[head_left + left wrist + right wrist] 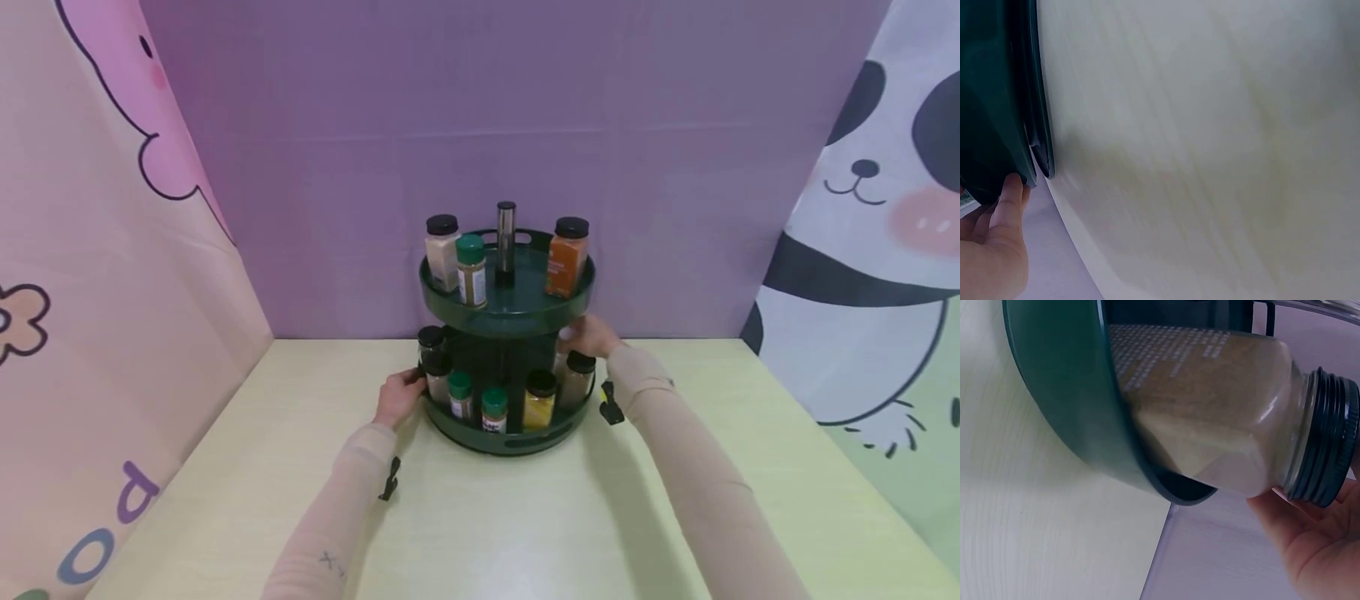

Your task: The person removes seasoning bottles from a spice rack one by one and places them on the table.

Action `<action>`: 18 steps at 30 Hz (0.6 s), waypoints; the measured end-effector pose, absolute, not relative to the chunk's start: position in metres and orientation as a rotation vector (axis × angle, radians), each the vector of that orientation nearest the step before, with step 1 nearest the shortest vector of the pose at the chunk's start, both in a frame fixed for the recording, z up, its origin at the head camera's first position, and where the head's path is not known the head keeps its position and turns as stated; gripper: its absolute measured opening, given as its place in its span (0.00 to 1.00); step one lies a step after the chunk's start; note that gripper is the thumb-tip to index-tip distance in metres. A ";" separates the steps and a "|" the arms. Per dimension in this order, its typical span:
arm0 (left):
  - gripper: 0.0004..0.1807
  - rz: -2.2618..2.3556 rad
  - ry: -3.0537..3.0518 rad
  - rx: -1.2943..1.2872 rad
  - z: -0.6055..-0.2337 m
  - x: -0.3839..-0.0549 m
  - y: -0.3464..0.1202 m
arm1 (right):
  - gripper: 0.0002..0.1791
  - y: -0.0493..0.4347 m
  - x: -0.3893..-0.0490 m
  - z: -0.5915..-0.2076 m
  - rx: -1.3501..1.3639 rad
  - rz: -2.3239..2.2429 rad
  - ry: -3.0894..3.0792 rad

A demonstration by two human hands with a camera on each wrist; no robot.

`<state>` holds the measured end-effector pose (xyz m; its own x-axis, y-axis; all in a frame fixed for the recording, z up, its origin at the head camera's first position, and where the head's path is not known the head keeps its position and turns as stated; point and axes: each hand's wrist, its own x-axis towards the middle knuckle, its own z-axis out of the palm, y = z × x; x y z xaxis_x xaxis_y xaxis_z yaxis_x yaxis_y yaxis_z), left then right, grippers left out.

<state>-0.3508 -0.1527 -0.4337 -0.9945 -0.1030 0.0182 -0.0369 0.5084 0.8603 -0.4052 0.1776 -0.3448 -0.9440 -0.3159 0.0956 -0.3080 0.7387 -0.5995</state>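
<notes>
Purple backdrop (502,125) rises at 12 o'clock behind a pale tabletop (487,533), with a panda panel (847,350) at 3 and a pink panel (90,233) at 9. At centre stands a two-tier green rack (502,323).

Taking 6 as nearest the person, the left hand (400,396) is at 9, pinching the rim of the lower tray (517,444) between thumb and fingers. The right hand (592,335) is at 2, between the tiers, just behind a brown jar (577,387); whether its fingers grip anything I cannot tell.

Upstairs, an orange jar (566,265) stands at 4 and a pale jar (443,262) near 9. Below, a yellow jar (538,410) sits at 5, and two smaller green-capped jars (494,417) between 6 and 8.
</notes>
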 end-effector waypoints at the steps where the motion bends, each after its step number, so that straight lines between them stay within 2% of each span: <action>1: 0.23 -1.522 -2.668 0.123 -0.434 -0.351 -0.152 | 0.36 0.178 -0.405 -0.345 -0.517 -1.003 2.919; 7: 0.23 -1.522 -2.671 0.124 -0.434 -0.351 -0.151 | 0.32 0.178 -0.402 -0.342 -0.452 -0.958 2.956; 18: 0.23 -1.490 -2.677 0.122 -0.431 -0.349 -0.151 | 0.31 0.175 -0.399 -0.342 -0.439 -0.960 2.978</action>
